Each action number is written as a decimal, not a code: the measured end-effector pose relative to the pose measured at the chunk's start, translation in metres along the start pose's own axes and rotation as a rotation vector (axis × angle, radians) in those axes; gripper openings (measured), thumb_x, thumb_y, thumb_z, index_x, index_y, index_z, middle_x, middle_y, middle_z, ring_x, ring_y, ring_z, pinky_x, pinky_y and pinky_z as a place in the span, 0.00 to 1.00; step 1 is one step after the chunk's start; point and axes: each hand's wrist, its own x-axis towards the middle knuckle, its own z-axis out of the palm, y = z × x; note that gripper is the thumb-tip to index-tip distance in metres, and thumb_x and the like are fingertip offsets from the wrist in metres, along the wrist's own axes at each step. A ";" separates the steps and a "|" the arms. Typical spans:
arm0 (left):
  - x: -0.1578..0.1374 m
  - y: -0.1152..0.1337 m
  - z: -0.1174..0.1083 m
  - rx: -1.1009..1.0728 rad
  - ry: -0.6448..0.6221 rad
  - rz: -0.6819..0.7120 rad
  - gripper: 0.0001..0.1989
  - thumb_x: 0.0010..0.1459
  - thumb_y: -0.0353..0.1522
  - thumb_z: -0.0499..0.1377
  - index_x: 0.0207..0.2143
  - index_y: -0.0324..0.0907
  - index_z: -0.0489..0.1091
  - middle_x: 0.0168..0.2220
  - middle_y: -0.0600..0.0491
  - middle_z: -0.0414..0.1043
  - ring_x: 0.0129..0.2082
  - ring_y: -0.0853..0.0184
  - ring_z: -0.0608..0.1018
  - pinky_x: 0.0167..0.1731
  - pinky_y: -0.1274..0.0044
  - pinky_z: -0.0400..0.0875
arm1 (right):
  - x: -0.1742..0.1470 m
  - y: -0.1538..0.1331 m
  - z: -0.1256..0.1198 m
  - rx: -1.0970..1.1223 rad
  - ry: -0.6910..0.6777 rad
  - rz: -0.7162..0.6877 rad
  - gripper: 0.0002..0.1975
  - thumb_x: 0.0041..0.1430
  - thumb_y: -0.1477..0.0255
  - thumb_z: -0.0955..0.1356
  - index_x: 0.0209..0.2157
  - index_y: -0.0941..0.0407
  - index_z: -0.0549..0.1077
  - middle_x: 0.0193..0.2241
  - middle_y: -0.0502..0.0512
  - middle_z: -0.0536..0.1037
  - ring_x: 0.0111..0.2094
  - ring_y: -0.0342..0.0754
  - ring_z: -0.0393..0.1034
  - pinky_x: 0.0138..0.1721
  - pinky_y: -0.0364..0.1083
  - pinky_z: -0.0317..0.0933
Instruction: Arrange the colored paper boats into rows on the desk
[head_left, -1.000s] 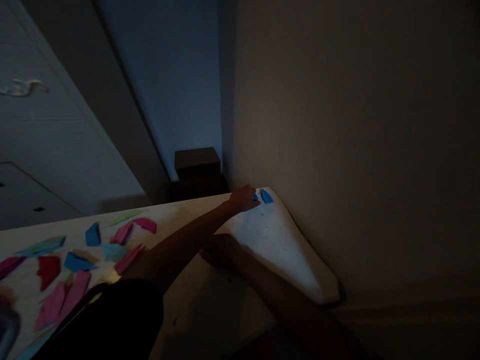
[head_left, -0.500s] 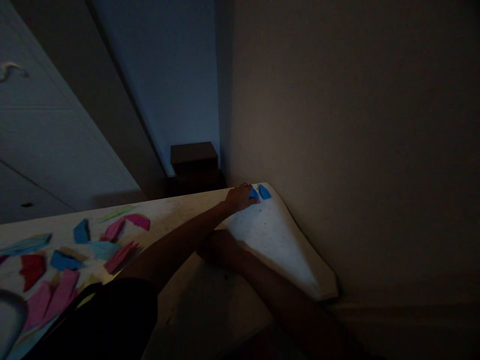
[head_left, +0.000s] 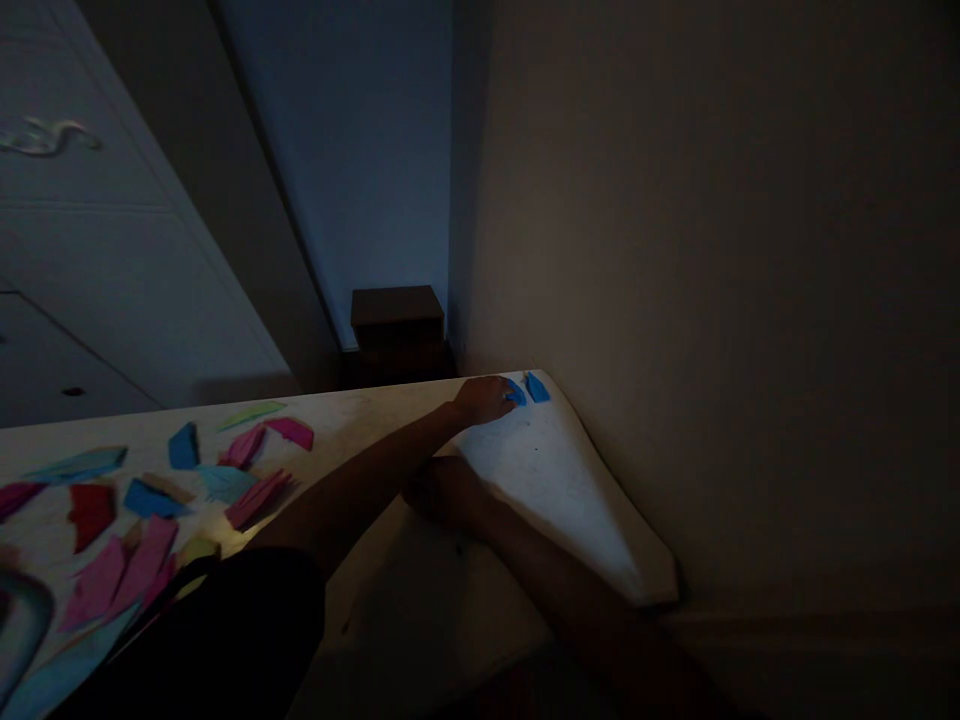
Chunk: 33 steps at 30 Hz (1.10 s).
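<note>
At the far end of the pale surface, my left hand [head_left: 482, 400] has its fingers closed at the left edge of a folded blue paper piece [head_left: 516, 392], which lies on or just above the surface. A second blue piece [head_left: 537, 387] lies close to its right. My right hand [head_left: 442, 492] is curled into a fist, resting under my left forearm; its inside is hidden in the dark. Across the left part are scattered folded pieces, among them a pink piece [head_left: 259, 500], a red piece [head_left: 92, 515], and a light blue piece [head_left: 227, 484].
A brown wall [head_left: 690, 280] runs along the right side of the pale surface [head_left: 555, 490]. Beyond the far edge stands a small brown cabinet [head_left: 397, 305] in the corner. White panelled furniture [head_left: 112, 280] is at the left. A rounded grey-edged object [head_left: 34, 610] shows at lower left.
My left fingers have drawn together at the blue piece; the thumb stood apart before. My right hand stays in a fist. The view has shifted slightly, moving the scene rightward.
</note>
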 end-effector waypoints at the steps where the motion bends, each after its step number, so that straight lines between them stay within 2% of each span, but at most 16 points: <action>1: 0.000 0.000 0.001 -0.004 0.005 -0.004 0.14 0.61 0.40 0.55 0.46 0.50 0.75 0.51 0.54 0.75 0.51 0.63 0.75 0.47 0.76 0.69 | 0.000 0.000 0.000 -0.004 -0.007 0.004 0.12 0.64 0.68 0.64 0.40 0.57 0.78 0.38 0.58 0.82 0.37 0.52 0.77 0.33 0.44 0.60; 7: 0.001 -0.002 0.004 -0.035 0.040 -0.039 0.17 0.60 0.39 0.57 0.49 0.45 0.73 0.52 0.50 0.75 0.49 0.60 0.77 0.46 0.73 0.71 | 0.001 -0.001 0.000 0.002 -0.018 0.010 0.12 0.64 0.68 0.64 0.39 0.57 0.78 0.39 0.59 0.82 0.38 0.52 0.77 0.34 0.44 0.60; 12: -0.003 -0.002 0.004 -0.083 0.093 -0.052 0.18 0.60 0.39 0.58 0.52 0.46 0.70 0.56 0.51 0.71 0.53 0.61 0.74 0.51 0.74 0.69 | 0.001 0.001 0.002 -0.002 -0.022 0.029 0.14 0.64 0.66 0.64 0.39 0.57 0.79 0.38 0.60 0.82 0.36 0.53 0.77 0.34 0.45 0.61; 19: -0.034 0.002 -0.004 -0.138 0.183 -0.048 0.18 0.60 0.35 0.57 0.53 0.43 0.69 0.56 0.49 0.70 0.55 0.62 0.73 0.55 0.72 0.67 | -0.002 0.003 0.003 0.040 0.030 0.007 0.13 0.65 0.67 0.64 0.41 0.55 0.80 0.39 0.57 0.82 0.38 0.51 0.76 0.38 0.44 0.62; 23: -0.071 0.009 -0.022 -0.203 0.251 -0.079 0.14 0.61 0.34 0.56 0.48 0.42 0.72 0.51 0.49 0.75 0.49 0.64 0.76 0.53 0.73 0.68 | -0.002 0.005 0.006 0.066 0.055 0.037 0.13 0.64 0.69 0.64 0.39 0.58 0.79 0.37 0.59 0.82 0.37 0.53 0.76 0.38 0.46 0.62; 28: -0.137 0.019 -0.048 -0.329 0.281 -0.133 0.09 0.59 0.30 0.56 0.39 0.42 0.75 0.41 0.51 0.78 0.37 0.65 0.78 0.43 0.74 0.71 | -0.003 0.011 0.011 0.090 0.062 0.080 0.09 0.57 0.75 0.66 0.35 0.61 0.78 0.34 0.62 0.81 0.35 0.55 0.75 0.34 0.47 0.63; 30: -0.170 0.022 -0.055 -0.369 0.296 -0.127 0.08 0.59 0.30 0.55 0.38 0.42 0.74 0.38 0.51 0.78 0.34 0.66 0.77 0.40 0.74 0.71 | -0.004 0.012 0.011 0.136 0.073 0.030 0.10 0.56 0.76 0.65 0.37 0.60 0.77 0.36 0.61 0.81 0.36 0.54 0.75 0.35 0.46 0.64; 33: -0.226 0.024 -0.058 -0.438 0.356 -0.161 0.08 0.61 0.31 0.53 0.37 0.41 0.72 0.35 0.50 0.76 0.33 0.66 0.76 0.36 0.75 0.70 | -0.007 0.010 0.006 0.241 0.081 -0.062 0.12 0.62 0.70 0.62 0.35 0.57 0.78 0.34 0.57 0.81 0.34 0.51 0.74 0.37 0.46 0.65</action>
